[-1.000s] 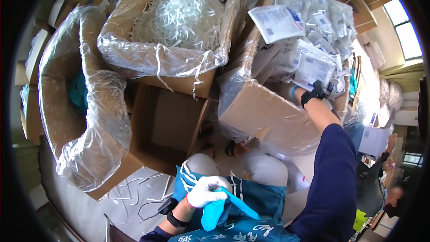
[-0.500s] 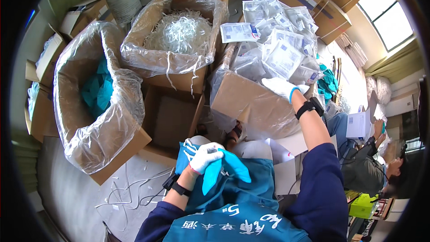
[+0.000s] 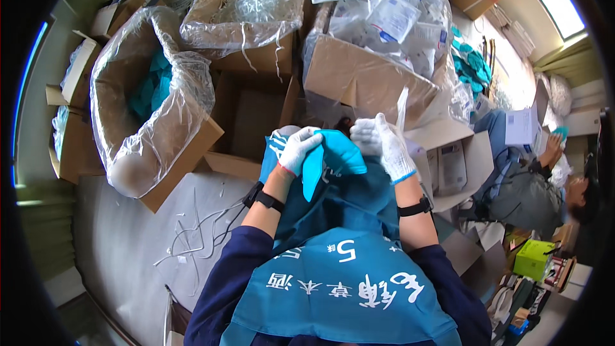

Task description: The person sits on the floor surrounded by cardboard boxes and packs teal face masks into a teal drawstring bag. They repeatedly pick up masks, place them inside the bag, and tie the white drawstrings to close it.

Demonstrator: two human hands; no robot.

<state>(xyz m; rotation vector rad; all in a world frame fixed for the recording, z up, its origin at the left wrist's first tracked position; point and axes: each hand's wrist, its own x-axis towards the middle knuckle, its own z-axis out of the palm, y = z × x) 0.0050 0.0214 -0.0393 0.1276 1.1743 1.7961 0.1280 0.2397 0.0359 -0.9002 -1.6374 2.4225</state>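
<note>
My left hand, in a white knit glove, pinches a folded teal cloth piece over my lap. One pointed end of the cloth hangs down; the rest spreads to the right. Just right of it is my gloved right hand, fingers stretched out towards the cloth, with nothing visible in them. A pale, see-through strip rises just beyond the right hand; whether they touch I cannot tell. A blue apron covers my lap under both hands.
Ahead is a carton heaped with flat packets. Left of it stand a lined box of white strips, an open carton and a plastic-lined box of teal pieces. At right are a flapped carton and a seated person.
My right hand has come back from the packet-filled carton to beside the teal cloth. My left hand keeps hold of the cloth. The view has tilted down, so the boxes sit higher.
</note>
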